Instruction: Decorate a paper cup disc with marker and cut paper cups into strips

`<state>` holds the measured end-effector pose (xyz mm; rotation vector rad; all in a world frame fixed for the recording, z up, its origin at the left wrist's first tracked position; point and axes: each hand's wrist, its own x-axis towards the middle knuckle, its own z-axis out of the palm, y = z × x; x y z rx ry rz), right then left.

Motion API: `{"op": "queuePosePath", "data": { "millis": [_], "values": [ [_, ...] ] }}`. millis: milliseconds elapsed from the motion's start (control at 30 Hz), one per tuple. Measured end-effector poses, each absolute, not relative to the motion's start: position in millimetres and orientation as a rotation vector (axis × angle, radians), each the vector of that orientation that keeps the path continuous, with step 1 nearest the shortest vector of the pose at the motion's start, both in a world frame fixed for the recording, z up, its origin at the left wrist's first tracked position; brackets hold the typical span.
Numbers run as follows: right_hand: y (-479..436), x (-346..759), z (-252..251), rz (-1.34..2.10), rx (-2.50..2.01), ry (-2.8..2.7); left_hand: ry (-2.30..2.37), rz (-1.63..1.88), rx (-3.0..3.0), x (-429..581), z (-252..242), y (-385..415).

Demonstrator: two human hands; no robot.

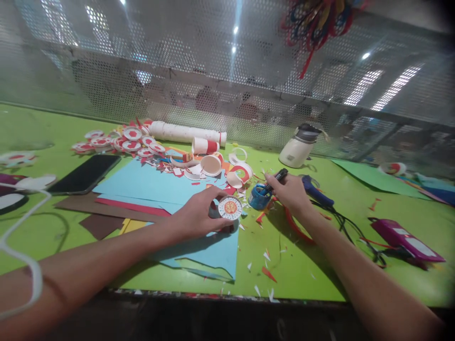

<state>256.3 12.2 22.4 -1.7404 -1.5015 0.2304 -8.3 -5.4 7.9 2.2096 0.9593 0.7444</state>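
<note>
My left hand (pixel 204 212) is closed around a cut paper cup piece, its round white base (pixel 230 208) turned up, with an orange-red emblem and dark marks round the rim. It is over light blue paper sheets (pixel 142 180). My right hand (pixel 292 192) grips a black marker pen (pixel 280 176), above a small blue jar (pixel 259 198) that has other dark items in it. Whether the pen's tip is inside the jar I cannot tell. Beyond the hands lie paper cups (pixel 211 164) and cut cup rings (pixel 239 175).
White-and-red cup pieces (pixel 132 134) are heaped at the back left, beside a long stack of cups (pixel 185 132). A phone (pixel 87 174), a flask (pixel 300 147), a blue-handled tool (pixel 317 190) and a purple pouch (pixel 408 239) surround the hands. Paper scraps litter the green table (pixel 302 274).
</note>
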Motion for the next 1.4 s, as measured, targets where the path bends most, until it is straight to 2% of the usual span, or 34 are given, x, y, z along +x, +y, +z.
{"op": "queuePosePath", "data": {
  "millis": [733, 867, 1100, 1400],
  "values": [
    [16.0, 267.4, 32.3, 0.407, -1.903, -1.496, 0.928, 0.987, 2.348, -18.4, 15.4, 2.0],
    [15.9, 277.0, 38.0, 0.426, -1.876, -1.418, 1.053, 1.19, 2.358, -21.0, 9.1, 13.0],
    [10.7, 285.3, 43.0, 0.119, -1.583, -1.219, 1.416, 1.3, 2.268, -26.0, 0.5, 33.6],
    [-12.7, 236.5, 35.2, 0.15, -1.207, -1.385, 1.456, 1.339, 2.284, -26.4, -0.6, 37.3]
  ]
}}
